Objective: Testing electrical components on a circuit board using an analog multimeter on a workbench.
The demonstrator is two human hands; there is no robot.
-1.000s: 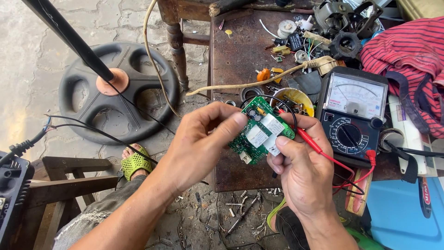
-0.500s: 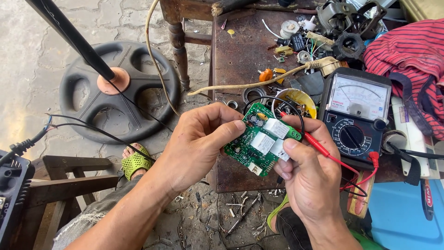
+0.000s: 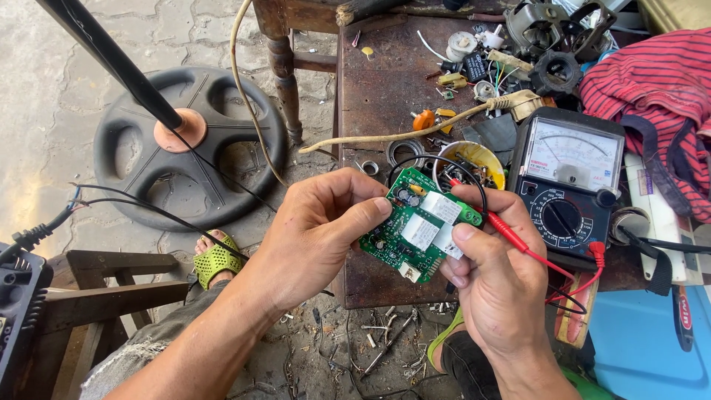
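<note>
A small green circuit board (image 3: 419, 226) with white relay blocks and a green terminal is held between both hands, above the front edge of a rusty brown worktable (image 3: 385, 96). My left hand (image 3: 318, 233) pinches its left edge with thumb and fingers. My right hand (image 3: 492, 270) grips the board's right side, thumb on a white block, and also holds a red test probe (image 3: 511, 233) with red and black leads. The leads run to a black analog multimeter (image 3: 570, 185) lying on the table at right.
A yellow-rimmed bowl of parts (image 3: 474, 159), loose components and a cream power cord (image 3: 415, 133) lie on the table. Red striped cloth (image 3: 652, 89) is at the far right. A black fan base (image 3: 185, 144) with its pole stands on the paving at left. A blue box (image 3: 644, 341) is low right.
Both hands have tilted and turned the circuit board slightly, bringing it lower and more face-up toward the camera. The right thumb shifted on the board's white blocks.
</note>
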